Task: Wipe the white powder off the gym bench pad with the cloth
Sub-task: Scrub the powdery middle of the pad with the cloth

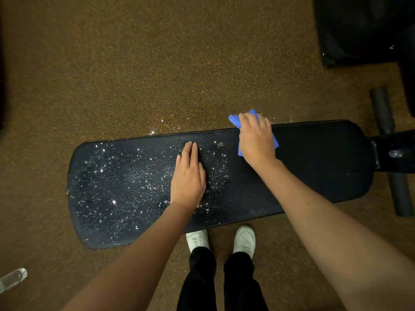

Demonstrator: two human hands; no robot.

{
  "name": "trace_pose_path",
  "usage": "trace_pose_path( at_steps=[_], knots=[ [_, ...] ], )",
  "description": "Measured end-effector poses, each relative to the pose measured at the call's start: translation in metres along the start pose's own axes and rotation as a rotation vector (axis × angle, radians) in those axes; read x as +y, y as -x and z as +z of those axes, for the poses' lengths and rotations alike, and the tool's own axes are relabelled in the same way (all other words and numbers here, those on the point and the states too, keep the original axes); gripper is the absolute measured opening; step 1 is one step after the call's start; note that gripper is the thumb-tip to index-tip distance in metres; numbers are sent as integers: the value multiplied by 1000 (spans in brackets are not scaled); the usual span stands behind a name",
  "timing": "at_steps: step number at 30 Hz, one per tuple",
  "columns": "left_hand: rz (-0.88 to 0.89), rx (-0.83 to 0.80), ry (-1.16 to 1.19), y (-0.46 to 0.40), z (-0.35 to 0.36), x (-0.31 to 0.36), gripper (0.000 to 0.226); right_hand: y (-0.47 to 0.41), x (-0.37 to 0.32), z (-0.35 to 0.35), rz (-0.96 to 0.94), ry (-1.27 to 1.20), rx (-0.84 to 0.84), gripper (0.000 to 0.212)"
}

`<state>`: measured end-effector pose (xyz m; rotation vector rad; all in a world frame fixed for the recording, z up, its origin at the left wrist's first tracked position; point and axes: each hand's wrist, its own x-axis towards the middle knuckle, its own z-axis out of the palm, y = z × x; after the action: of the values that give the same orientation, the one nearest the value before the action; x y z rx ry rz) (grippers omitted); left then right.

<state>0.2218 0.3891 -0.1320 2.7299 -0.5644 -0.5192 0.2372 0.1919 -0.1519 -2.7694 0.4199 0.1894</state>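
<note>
Powder (125, 176) sat on the pad's (314, 167) left half — cloth (243, 122) was at its far edge, right of middle.

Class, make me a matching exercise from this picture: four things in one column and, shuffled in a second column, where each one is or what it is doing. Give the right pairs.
1. left hand
2. right hand
3. white powder
4. white shoes

A. scattered over the pad's left part
B. on the floor beside the bench pad
C. flat on the pad, holding nothing
D. pressing the blue cloth at the pad's far edge

Pairs: 1-C, 2-D, 3-A, 4-B
</note>
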Motion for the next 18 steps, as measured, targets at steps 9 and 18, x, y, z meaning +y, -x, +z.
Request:
trace_pose_path(
  at_steps=[9, 18],
  knots=[
    [-5, 25, 14, -2, -1, 0, 58, 27, 13, 1, -328, 62, 2, 54],
    [9, 17, -47, 8, -3, 8, 59, 42, -10, 5, -170, -1, 35, 72]
  ],
)
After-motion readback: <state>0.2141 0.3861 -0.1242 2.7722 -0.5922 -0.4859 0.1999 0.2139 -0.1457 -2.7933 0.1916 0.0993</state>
